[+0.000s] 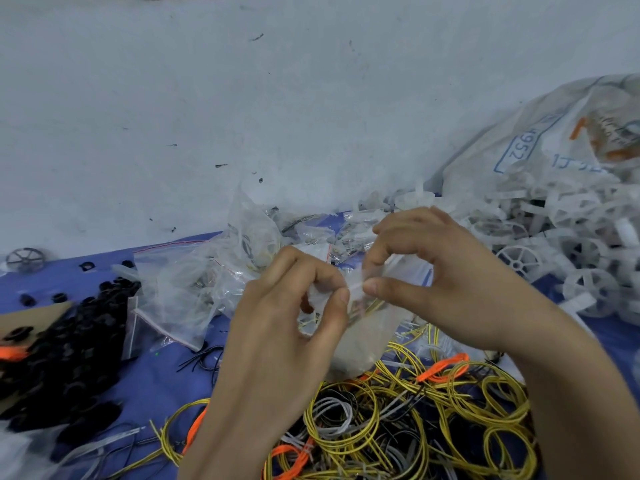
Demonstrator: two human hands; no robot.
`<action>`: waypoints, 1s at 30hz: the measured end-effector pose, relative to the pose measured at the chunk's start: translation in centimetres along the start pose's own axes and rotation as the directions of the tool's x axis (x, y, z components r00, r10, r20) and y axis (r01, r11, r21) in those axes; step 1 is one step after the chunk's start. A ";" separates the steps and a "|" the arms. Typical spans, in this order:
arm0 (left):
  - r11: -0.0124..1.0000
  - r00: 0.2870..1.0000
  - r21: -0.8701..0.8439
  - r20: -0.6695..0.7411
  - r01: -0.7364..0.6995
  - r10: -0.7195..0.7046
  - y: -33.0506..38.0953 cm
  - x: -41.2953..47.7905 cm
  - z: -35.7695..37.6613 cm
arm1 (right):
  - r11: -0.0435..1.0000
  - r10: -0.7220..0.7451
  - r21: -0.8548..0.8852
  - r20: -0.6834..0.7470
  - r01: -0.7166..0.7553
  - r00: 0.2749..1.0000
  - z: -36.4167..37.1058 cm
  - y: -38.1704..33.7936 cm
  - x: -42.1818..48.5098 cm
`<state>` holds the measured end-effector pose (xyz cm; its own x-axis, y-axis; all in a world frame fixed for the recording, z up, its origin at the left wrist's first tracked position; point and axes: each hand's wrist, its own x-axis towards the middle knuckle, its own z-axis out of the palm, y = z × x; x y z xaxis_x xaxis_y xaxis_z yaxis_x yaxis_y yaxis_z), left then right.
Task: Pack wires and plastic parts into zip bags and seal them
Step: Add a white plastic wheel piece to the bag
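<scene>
My left hand point(277, 327) and my right hand point(446, 278) meet in the middle of the view and pinch the top edge of a small clear zip bag point(363, 334) between thumbs and forefingers. The bag hangs below my fingers, with yellow wire and small parts showing dimly through it. Under it lies a heap of coiled yellow, grey, black and orange wires point(398, 420). White plastic wheels point(519, 261) are piled at the right. Black plastic parts point(76, 344) are heaped at the left.
A blue cloth point(166, 379) covers the work surface up to a white wall. Clear zip bags, some empty and some filled point(194, 285), lie behind my hands. A big printed plastic sack point(554, 143) stands at the back right. Cardboard point(31, 317) sits at the left edge.
</scene>
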<state>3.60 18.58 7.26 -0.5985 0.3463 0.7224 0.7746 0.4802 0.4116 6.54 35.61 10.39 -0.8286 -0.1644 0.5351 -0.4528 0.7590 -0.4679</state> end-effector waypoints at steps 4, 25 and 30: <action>1.000 1.000 0.016 0.023 -0.005 0.005 0.3 0.0 0.2 | 0.999 -0.043 -0.015 0.000 0.043 0.999 0.3 -0.1 0.0; 1.000 0.995 0.007 0.095 -0.008 0.007 -0.4 0.0 -0.7 | 0.984 -0.037 -0.175 0.004 0.037 0.999 1.0 -0.7 0.1; 1.000 0.994 0.006 0.110 0.015 -0.015 -0.6 0.0 -1.4 | 0.981 -0.015 -0.193 -0.001 0.014 1.000 0.5 -0.8 0.0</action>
<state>3.45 17.13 7.77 -0.6291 0.4257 0.6504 0.7645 0.4902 0.4186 6.72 34.72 10.43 -0.8216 -0.1752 0.5425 -0.3927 0.8637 -0.3158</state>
